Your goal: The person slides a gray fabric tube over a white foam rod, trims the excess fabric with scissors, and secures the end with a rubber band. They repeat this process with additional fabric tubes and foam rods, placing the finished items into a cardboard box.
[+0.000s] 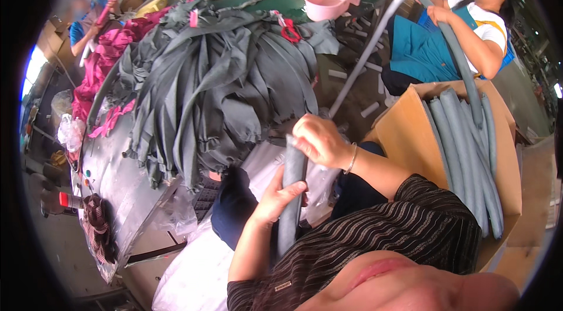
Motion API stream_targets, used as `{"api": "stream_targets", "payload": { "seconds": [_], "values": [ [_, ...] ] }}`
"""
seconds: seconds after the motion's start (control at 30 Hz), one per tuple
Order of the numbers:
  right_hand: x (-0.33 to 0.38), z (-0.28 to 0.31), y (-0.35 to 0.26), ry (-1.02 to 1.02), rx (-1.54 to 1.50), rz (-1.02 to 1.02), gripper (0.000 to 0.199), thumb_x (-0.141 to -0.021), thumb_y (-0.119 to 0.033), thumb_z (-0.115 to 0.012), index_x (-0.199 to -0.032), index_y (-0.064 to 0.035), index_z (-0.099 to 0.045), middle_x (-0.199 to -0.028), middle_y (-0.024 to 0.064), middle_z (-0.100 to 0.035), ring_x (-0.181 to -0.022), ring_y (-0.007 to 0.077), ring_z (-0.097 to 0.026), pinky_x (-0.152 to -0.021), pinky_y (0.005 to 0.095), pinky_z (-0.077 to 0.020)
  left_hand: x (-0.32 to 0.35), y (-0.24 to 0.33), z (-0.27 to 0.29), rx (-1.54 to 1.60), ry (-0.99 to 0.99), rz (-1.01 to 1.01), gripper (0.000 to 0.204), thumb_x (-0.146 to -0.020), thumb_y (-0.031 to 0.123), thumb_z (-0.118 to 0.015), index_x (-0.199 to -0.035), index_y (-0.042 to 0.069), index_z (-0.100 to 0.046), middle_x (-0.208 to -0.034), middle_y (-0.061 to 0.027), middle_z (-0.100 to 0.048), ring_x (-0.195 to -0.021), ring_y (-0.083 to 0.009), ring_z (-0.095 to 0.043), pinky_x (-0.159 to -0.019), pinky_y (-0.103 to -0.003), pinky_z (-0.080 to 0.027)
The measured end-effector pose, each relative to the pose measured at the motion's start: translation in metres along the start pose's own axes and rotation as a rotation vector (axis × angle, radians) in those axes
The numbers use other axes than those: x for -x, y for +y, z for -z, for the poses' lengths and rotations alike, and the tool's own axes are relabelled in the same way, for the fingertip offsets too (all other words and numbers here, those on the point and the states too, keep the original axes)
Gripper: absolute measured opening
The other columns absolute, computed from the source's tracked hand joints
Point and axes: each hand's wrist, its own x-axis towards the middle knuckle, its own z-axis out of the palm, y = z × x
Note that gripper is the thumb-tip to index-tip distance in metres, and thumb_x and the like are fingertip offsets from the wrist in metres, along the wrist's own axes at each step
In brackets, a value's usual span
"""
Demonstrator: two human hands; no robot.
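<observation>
A long grey fabric-covered tube [294,164] stands nearly upright before my body, its lower part close to my striped top. My left hand [277,195] wraps around its middle, thumb across the front. My right hand [319,140] is closed on its upper end, fingers pinched at the rim; a bracelet circles that wrist. Just beyond my hands, a big heap of limp grey fabric sleeves [229,82] drapes over the table edge. To my right, several similar grey tubes [454,141] lean in an open cardboard box [404,120].
A pink plastic basin [328,0] and red-handled scissors [290,31] lie on the far side. Magenta fabric [102,65] hangs at the left. Across the box, a co-worker in a teal apron [419,50] handles a long bent tube [375,41]; another person works at far left. White pieces litter the floor.
</observation>
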Motion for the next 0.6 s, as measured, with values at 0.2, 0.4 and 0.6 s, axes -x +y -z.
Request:
{"api": "stream_targets", "payload": {
  "seconds": [0.2, 0.4, 0.6],
  "values": [
    [-0.003, -0.014, -0.015, 0.007, -0.013, -0.031, 0.021, -0.087, -0.016, -0.06, -0.077, -0.0056, -0.044, -0.062, 0.0097, -0.049, -0.057, 0.0304, -0.053, -0.051, 0.0383, -0.0416, 0.003, 0.002, 0.002, 0.187, -0.096, -0.027, 0.059, -0.078, 0.023, -0.074, -0.118, 0.001, -0.037, -0.083, -0.0095, -0.057, -0.062, -0.0186, -0.059, -0.058, -0.032, -0.051],
    [0.015, -0.029, -0.036, -0.024, -0.114, -0.013, 0.019, -0.084, -0.014, -0.064, -0.078, -0.0053, -0.047, -0.062, 0.0103, -0.049, -0.056, 0.032, -0.052, -0.05, 0.04, -0.0403, 0.007, -0.006, 0.004, 0.1, 0.031, -0.035, 0.05, -0.072, 0.025, -0.079, -0.104, 0.001, -0.049, -0.074, -0.0091, -0.059, -0.058, -0.0182, -0.059, -0.052, -0.029, -0.05],
    [-0.004, -0.021, -0.019, -0.213, -0.669, -0.474, 0.014, -0.09, -0.016, -0.062, -0.085, -0.0039, -0.056, -0.068, -0.0046, -0.053, -0.066, 0.0013, -0.047, -0.059, 0.0196, -0.0414, 0.015, 0.008, -0.001, 0.087, 0.004, -0.147, 0.056, -0.073, 0.028, -0.077, -0.111, 0.001, -0.047, -0.085, -0.0086, -0.059, -0.067, -0.0157, -0.059, -0.058, -0.028, -0.05]
  ]
}}
